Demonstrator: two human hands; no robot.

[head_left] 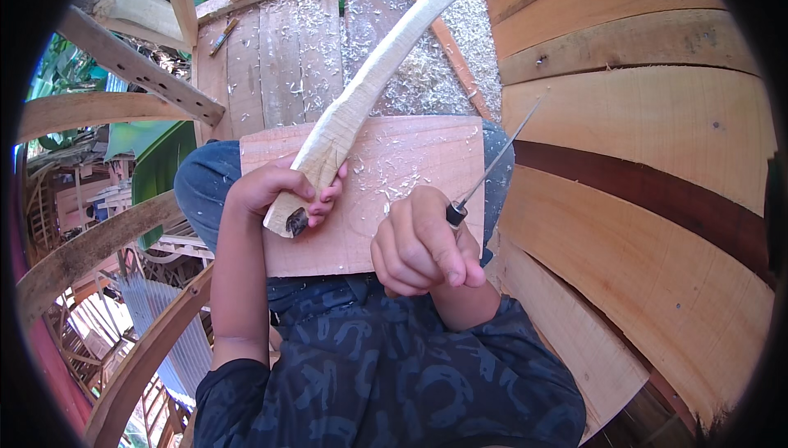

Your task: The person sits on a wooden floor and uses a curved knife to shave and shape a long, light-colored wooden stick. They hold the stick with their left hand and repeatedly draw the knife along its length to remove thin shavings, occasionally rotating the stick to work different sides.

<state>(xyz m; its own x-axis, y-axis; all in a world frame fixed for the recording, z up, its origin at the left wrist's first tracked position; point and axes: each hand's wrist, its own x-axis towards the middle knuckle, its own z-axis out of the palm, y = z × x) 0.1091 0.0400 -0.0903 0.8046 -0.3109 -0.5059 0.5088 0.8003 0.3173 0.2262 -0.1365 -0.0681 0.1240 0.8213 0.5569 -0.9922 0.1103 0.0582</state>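
Note:
My left hand [279,189] grips the lower end of a long, pale, carved wooden piece [369,79] that slants up and to the right, away from me. Its dark-cored butt end pokes out below my fingers. My right hand [423,247] is closed around the dark handle of a knife [491,167], whose thin blade points up and right, apart from the carved piece. A flat square board [410,161] lies across my lap under both hands, sprinkled with shavings.
Curved planks of a wooden hull [640,144] rise on my right. Ahead is a plank deck [279,62] covered in wood shavings, with a small tool [223,36] at its far left. Bent wooden ribs [90,247] and green leaves show on the left.

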